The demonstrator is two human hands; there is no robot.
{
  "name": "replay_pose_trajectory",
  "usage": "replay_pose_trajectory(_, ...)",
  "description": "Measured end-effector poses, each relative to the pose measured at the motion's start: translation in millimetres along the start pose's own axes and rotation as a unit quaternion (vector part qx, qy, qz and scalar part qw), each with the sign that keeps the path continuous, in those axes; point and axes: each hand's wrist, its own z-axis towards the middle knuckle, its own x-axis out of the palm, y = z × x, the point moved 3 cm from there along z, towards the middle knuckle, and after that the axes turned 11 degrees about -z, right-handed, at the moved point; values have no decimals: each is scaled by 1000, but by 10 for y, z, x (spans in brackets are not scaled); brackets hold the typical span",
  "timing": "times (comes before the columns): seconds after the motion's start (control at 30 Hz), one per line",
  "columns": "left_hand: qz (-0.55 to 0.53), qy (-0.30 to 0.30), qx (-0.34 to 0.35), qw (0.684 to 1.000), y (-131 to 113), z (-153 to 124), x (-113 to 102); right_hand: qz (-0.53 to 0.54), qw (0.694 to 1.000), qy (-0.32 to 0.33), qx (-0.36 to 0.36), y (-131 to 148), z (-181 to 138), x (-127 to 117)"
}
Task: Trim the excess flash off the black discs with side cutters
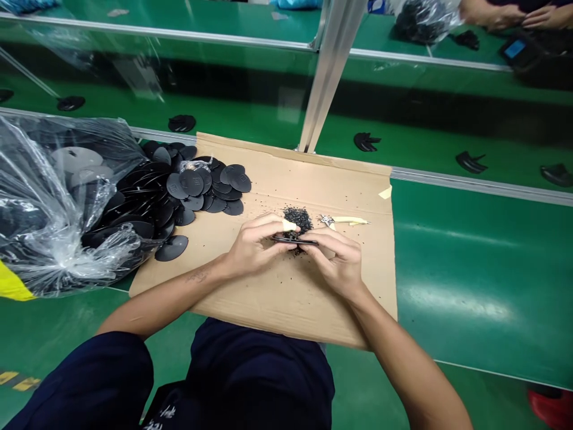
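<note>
Both hands hold one thin black plastic disc (293, 240), seen nearly edge-on above the cardboard sheet (268, 292). My left hand (257, 243) pinches its left side, with a pale yellow wrap on one finger. On the right side, my right hand (338, 257) grips the same disc between thumb and fingers. Just behind it lies a heap of small black plastic scraps (299, 218). Yellow-handled cutting pliers (347, 220) rest on the cardboard beyond my right hand. To the left, many loose black discs (192, 182) lie in an overlapping pile.
A clear plastic bag (67, 227) full of black discs stands at the left. A metal post (329, 77) rises behind the cardboard. Black parts (471, 162) lie along the green strip at the back. Another person's hands (523, 16) are at the far upper right.
</note>
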Motion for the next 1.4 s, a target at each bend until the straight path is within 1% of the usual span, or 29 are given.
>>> replay_pose_trajectory(0.2,6,33,53,998,-43,13,-9,9,999,6,-46,-14,-43,18)
replay_pose_trajectory(0.33,30,15,76,997,-82,11,-12,7,999,13,-38,-20,-47,29)
replay_pose_trajectory(0.43,40,-1,74,996,-102,5,-9,7,999,16,-27,-16,-46,29)
replay_pose_trajectory(0.6,31,-3,79,996,-108,-16,10,12,1000,17,-17,-20,-42,33)
replay_pose_trajectory(0.73,51,-18,59,997,-110,-33,3,23,999,13,-26,-29,-41,40)
replay_pose_trajectory(0.8,48,-15,56,997,-115,-31,3,30,999,15,-35,-18,-43,46)
replay_pose_trajectory(0.9,14,-1,55,998,-110,-14,12,35,998,14,-43,12,-34,44)
replay_pose_trajectory(1.0,-12,13,36,999,-73,-4,27,28,998,18,-45,1,9,-11)
replay_pose_trajectory(1.07,-14,12,25,1000,-38,-6,24,-16,998,45,-52,-70,48,-87)
replay_pose_trajectory(1.13,-3,5,26,1000,-5,-10,8,-114,989,82,-46,-215,80,-193)
replay_pose_trajectory(1.2,15,-2,34,999,21,-13,-11,-243,964,106,-16,-409,92,-316)
replay_pose_trajectory(1.27,36,-6,44,998,39,-12,-27,-333,933,134,25,-584,81,-418)
replay_pose_trajectory(1.33,53,-11,55,997,43,-8,-36,-377,907,173,68,-687,59,-472)
replay_pose_trajectory(1.4,62,-13,62,996,41,-6,-39,-385,896,198,99,-700,49,-485)
